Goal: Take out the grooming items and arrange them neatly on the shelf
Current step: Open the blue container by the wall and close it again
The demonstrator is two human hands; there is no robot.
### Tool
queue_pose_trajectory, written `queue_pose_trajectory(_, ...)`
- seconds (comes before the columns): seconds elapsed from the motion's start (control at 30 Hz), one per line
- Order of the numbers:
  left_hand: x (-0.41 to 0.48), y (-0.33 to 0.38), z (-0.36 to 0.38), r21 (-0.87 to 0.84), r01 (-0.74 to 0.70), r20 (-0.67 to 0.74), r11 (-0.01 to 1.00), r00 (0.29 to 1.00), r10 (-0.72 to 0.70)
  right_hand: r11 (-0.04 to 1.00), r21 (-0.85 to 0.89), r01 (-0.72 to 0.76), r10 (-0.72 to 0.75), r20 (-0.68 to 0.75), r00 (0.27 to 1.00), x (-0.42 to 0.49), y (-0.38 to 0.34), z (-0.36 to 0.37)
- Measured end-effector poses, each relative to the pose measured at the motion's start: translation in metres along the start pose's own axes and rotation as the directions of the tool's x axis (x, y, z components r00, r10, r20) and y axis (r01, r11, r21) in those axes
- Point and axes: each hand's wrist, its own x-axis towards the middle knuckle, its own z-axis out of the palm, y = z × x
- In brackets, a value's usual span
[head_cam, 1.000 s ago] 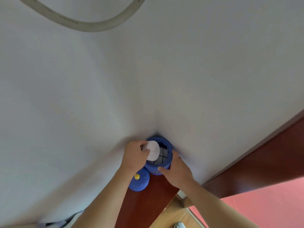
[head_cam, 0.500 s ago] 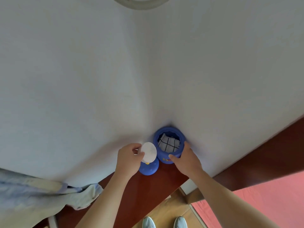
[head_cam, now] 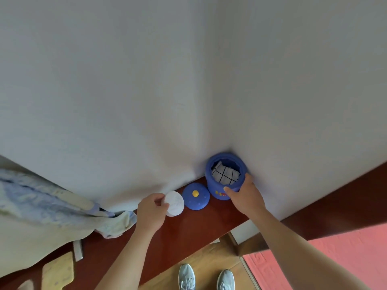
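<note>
The left hand (head_cam: 149,212) holds a small white round thing (head_cam: 174,204) by its left edge, with thumb and fingers pinched on it. It is just left of the blue lid (head_cam: 195,196), which lies flat on the brown shelf (head_cam: 178,237). I cannot tell if the white round thing already rests on the shelf or hangs just above it. It looks light and hard, maybe a little tub. Its smooth side could slip, so a pinch across the rim is a good hold.

The right hand (head_cam: 245,195) has its fingers curled round the near side of the blue pot (head_cam: 217,191) to steady it. The pot stands open in the far corner, close against the wall (head_cam: 188,80). Inside is a soft white cloth (head_cam: 225,174) with black lines. It will likely be floppy and light. Take it by the top fold and pull up slowly so the pot does not tip. A pale towel (head_cam: 52,206) lies well off to the left.
</note>
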Motion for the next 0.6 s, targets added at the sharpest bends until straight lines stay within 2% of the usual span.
queue_pose_trajectory(0.27, -0.002, -0.024, 0.012, -0.072, 0.134, 0.003, 0.988, 0.991, -0.134, 1.000, 0.004, 0.019, -0.019, -0.008, 1.000, -0.003, 0.001, 0.000)
queue_pose_trajectory(0.43, -0.001, -0.021, 0.019, -0.158, 0.135, 0.005, 0.978, 0.991, -0.136, 1.000, 0.009, 0.018, -0.018, -0.003, 1.000, -0.004, 0.000, -0.001)
queue_pose_trajectory(0.6, 0.005, -0.029, 0.029, -0.153, 0.150, 0.017, 0.977, 0.989, -0.149, 1.000, -0.002, 0.021, -0.021, -0.007, 1.000, -0.004, -0.002, -0.001)
